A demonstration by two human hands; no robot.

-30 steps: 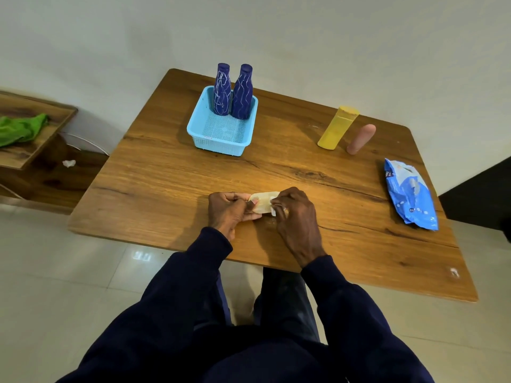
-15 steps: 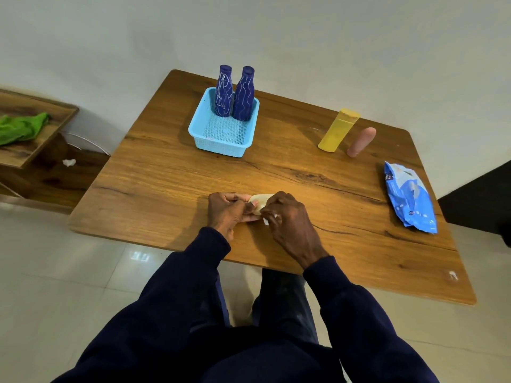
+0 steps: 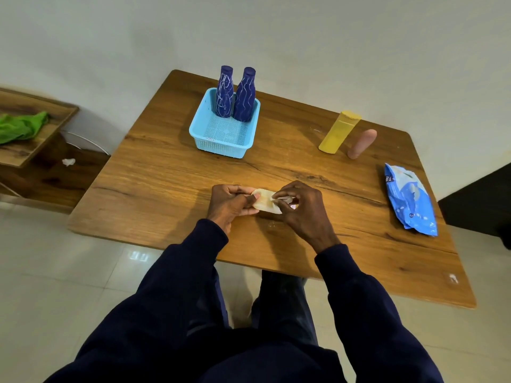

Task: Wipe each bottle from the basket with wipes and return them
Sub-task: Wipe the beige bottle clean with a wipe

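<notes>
A small cream bottle [image 3: 264, 201] lies on its side just above the table's near middle. My left hand [image 3: 228, 203] grips its left end. My right hand [image 3: 301, 211] pinches a white wipe [image 3: 286, 199] against the bottle's right part. Two dark blue bottles [image 3: 224, 92] [image 3: 244, 96] stand upright at the back of the light blue basket [image 3: 221, 146]. A yellow bottle [image 3: 338, 132] and a pink bottle [image 3: 362, 143] stand on the table at the back right.
A blue wipes pack [image 3: 409, 200] lies near the wooden table's [image 3: 166, 183] right edge. To the left is a low wooden shelf with a green cloth [image 3: 22, 127]. A wall runs behind the table.
My right hand slid the wipe leftward along the cream bottle, then back to the right, so more of the bottle shows. My left hand stayed in place.
</notes>
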